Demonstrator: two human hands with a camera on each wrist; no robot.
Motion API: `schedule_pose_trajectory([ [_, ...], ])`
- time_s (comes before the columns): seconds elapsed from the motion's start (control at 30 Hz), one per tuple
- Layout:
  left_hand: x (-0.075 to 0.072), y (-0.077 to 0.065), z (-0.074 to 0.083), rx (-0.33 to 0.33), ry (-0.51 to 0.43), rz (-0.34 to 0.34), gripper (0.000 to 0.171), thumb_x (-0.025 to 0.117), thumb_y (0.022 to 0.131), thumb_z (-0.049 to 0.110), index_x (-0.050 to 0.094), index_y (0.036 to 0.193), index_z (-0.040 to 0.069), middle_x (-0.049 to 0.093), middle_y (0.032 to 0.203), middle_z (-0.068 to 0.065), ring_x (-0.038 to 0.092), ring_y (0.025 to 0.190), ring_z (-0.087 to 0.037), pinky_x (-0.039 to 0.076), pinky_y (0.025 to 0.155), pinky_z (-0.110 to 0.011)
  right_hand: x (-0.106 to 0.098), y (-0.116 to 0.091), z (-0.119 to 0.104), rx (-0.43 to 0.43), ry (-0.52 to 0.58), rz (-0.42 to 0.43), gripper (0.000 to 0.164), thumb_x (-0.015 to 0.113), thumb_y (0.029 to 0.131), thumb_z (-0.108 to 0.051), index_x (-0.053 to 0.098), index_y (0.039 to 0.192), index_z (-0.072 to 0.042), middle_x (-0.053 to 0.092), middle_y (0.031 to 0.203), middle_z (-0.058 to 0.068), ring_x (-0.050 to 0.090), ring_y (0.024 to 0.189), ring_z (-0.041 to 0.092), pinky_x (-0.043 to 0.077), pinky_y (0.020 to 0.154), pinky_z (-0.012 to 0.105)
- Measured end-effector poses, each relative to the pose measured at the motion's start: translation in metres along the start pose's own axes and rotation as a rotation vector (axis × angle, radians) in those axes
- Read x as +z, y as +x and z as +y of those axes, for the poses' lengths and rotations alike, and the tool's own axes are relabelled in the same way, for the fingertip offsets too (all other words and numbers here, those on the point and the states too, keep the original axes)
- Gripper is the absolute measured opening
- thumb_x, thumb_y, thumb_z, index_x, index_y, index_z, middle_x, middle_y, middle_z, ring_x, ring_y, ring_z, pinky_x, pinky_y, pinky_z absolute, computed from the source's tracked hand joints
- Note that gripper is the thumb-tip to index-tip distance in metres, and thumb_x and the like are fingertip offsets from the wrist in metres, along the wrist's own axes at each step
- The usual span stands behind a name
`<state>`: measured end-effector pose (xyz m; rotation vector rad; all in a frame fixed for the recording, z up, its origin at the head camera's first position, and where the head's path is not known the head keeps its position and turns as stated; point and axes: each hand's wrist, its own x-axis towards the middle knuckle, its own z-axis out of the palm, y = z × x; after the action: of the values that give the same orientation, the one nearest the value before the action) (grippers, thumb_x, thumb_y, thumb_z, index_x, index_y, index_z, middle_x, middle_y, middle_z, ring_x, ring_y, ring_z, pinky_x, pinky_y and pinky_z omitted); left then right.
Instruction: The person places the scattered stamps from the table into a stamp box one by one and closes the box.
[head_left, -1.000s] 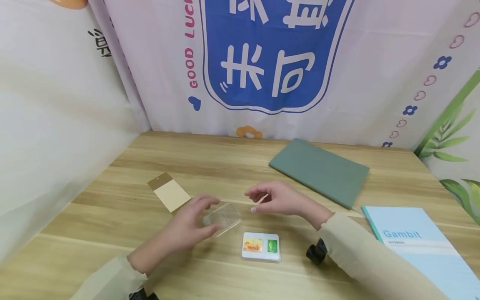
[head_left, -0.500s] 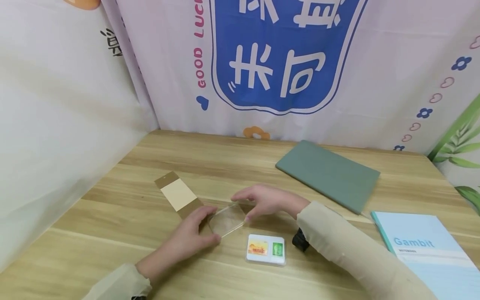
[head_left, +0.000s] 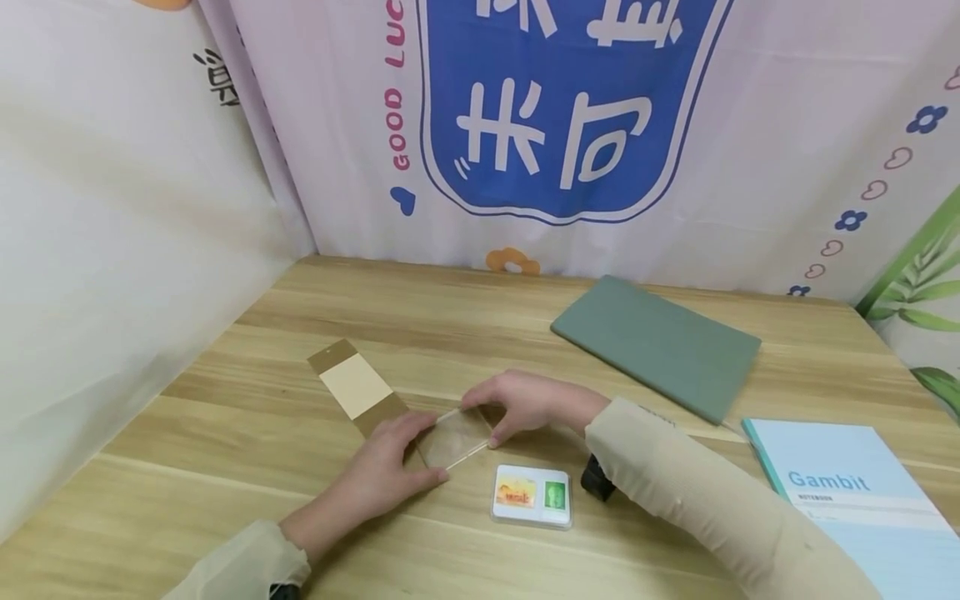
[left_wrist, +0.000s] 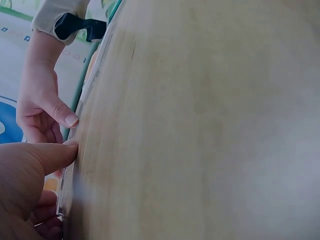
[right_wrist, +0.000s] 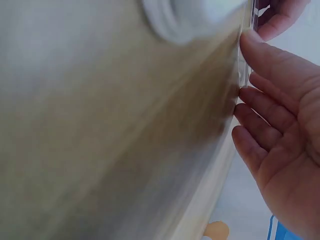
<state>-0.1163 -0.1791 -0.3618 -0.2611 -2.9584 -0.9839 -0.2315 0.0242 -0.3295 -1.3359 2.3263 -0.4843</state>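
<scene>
A clear, flat plastic piece like a small box lid [head_left: 452, 443] lies between both hands at the middle of the table in the head view. My left hand [head_left: 384, 463] grips its left side, thumb toward me and fingers on the far edge. On the opposite side, my right hand [head_left: 522, 405] holds it between thumb and fingers. The right wrist view shows the right thumb [right_wrist: 272, 57] at the clear edge, with the fingers bent below it. Just nearer to me sits a flat white case [head_left: 531, 497] with an orange-yellow picture and a green one under its clear cover.
A brown card with a cream panel [head_left: 356, 387] lies left of the hands, its near end partly behind the left one. Farther back on the wooden table [head_left: 262, 475] is a dark green notebook [head_left: 660, 346]. A light blue Gambit notebook [head_left: 855, 492] lies at the right.
My right hand has moved left and taken hold of the clear lid's right side. The left hand has kept its hold, and the lid has levelled out. The last half second shows little movement.
</scene>
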Motion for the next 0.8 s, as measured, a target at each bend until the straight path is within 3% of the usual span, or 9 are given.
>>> schedule_pose_trajectory([
  [0.47,0.003,0.002,0.003,0.012,-0.045,0.015,0.061,0.079,0.07,0.024,0.056,0.124,0.007,0.053,0.129,-0.008,0.046,0.12,-0.029,0.037,0.1,-0.048,0.003,-0.008,-0.002,-0.023,-0.054,0.049,0.052,0.076,0.075,-0.015,0.059,0.124,-0.009,0.058,0.126,0.003,0.051,0.118,0.017,0.039,0.101,0.031],
  [0.6,0.003,0.003,0.007,0.043,-0.046,0.033,0.062,0.08,0.069,0.024,0.057,0.124,0.008,0.053,0.13,-0.008,0.047,0.12,-0.03,0.037,0.1,-0.05,0.003,-0.017,-0.001,-0.047,-0.04,0.1,0.051,0.076,0.074,-0.014,0.06,0.122,-0.009,0.059,0.125,0.004,0.053,0.116,0.018,0.04,0.101,0.033],
  [0.8,0.004,0.007,0.013,0.102,-0.054,0.052,0.063,0.081,0.067,0.02,0.057,0.123,0.009,0.053,0.129,-0.011,0.05,0.117,-0.03,0.04,0.099,-0.048,0.002,-0.036,-0.001,-0.013,0.031,0.168,0.051,0.074,0.075,-0.012,0.058,0.123,-0.007,0.057,0.127,0.006,0.05,0.12,0.021,0.038,0.102,0.037],
])
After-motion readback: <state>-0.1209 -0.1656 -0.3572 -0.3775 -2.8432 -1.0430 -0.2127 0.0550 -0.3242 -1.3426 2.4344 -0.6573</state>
